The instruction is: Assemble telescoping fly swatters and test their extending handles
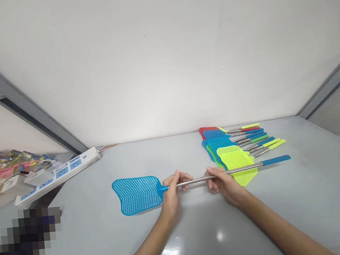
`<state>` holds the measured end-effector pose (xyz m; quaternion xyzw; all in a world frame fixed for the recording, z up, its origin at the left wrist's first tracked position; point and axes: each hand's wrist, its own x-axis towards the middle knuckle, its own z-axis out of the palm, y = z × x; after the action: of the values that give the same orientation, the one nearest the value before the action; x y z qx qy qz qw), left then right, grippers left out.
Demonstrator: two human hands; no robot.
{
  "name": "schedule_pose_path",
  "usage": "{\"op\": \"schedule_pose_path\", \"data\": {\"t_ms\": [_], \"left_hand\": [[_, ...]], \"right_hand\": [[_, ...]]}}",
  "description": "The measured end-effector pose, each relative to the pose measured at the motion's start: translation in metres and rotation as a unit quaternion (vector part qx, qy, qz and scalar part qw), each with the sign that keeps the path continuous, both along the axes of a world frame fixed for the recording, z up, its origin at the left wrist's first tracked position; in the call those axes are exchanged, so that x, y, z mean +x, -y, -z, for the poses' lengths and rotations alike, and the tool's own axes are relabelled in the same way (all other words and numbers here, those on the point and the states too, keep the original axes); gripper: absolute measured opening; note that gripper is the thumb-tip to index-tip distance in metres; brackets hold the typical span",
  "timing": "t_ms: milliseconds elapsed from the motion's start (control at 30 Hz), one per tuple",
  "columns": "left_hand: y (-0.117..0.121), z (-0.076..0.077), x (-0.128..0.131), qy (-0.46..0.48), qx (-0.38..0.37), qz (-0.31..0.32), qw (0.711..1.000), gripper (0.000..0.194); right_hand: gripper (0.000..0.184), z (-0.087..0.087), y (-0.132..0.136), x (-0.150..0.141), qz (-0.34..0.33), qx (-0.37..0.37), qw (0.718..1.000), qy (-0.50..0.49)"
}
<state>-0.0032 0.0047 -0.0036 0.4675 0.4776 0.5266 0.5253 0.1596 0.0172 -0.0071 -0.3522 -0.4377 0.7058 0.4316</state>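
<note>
Two-handed grip on blue swatter [137, 196], palms inward.
Left hand [171, 195] clamped at neck, right hand [225, 184] clamped mid-shaft, apart; swatter pile [219, 147] at 1 o'clock.

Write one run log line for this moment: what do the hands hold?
left hand: blue fly swatter | right hand: same swatter, metal handle | nearby: other fly swatters

Perhaps a workroom, grey worktable [317, 182], white partition wall [164, 56], power strip [62, 172], rows of fly swatters [228, 150]

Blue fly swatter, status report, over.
Left hand and right hand on steel shaft of blue fly swatter. Other swatters lined up beyond right hand.
</note>
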Motion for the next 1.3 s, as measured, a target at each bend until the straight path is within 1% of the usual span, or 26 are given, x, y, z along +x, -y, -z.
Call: {"op": "schedule_pose_path", "data": {"t_ms": [133, 267, 333, 367, 433, 500, 567, 700, 800, 900, 1000, 1167, 1300], "left_hand": [[0.001, 0.002, 0.000, -0.004, 0.005, 0.037, 0.999, 0.039], [0.003, 0.001, -0.001, -0.026, 0.008, 0.049, 0.998, 0.042], [0.004, -0.002, -0.001, -0.052, 0.021, 0.049, 0.997, 0.041], [0.006, -0.004, -0.001, -0.070, 0.022, 0.061, 0.995, 0.042], [0.011, -0.009, -0.001, -0.111, -0.005, 0.116, 0.987, 0.044], [0.016, -0.012, 0.000, -0.143, -0.062, 0.190, 0.969, 0.048], [0.021, -0.013, 0.000, -0.156, -0.100, 0.229, 0.956, 0.048], [0.024, -0.007, 0.001, -0.149, -0.126, 0.230, 0.954, 0.046], [0.022, -0.004, 0.002, -0.106, -0.147, 0.251, 0.951, 0.049], [0.021, -0.005, 0.004, -0.069, -0.152, 0.276, 0.946, 0.050], [0.022, -0.004, 0.005, -0.060, -0.152, 0.287, 0.944, 0.050], [0.023, 0.000, 0.005, -0.059, -0.143, 0.291, 0.944, 0.052], [0.022, -0.003, 0.003, -0.089, -0.140, 0.275, 0.947, 0.051]], "right_hand": [[0.041, -0.001, -0.002, 0.004, 0.003, 0.024, 1.000, -0.018], [0.044, 0.002, -0.002, 0.004, -0.002, 0.072, 0.997, 0.022], [0.046, 0.003, -0.001, 0.002, -0.014, 0.074, 0.996, 0.042], [0.046, 0.004, 0.000, 0.000, -0.022, 0.068, 0.996, 0.043], [0.048, 0.006, 0.001, -0.002, -0.051, 0.042, 0.997, 0.030], [0.049, 0.009, 0.003, -0.005, -0.092, 0.003, 0.996, 0.008], [0.052, 0.012, 0.004, -0.006, -0.136, -0.033, 0.990, -0.009], [0.058, 0.015, 0.007, -0.006, -0.189, -0.069, 0.979, -0.016], [0.059, 0.014, 0.009, -0.007, -0.208, -0.096, 0.973, -0.006], [0.060, 0.014, 0.012, -0.009, -0.218, -0.099, 0.971, 0.008], [0.063, 0.017, 0.014, -0.011, -0.235, -0.094, 0.967, 0.021], [0.067, 0.020, 0.014, -0.011, -0.235, -0.092, 0.966, 0.051], [0.067, 0.016, 0.012, -0.012, -0.221, -0.088, 0.970, 0.057]]}}
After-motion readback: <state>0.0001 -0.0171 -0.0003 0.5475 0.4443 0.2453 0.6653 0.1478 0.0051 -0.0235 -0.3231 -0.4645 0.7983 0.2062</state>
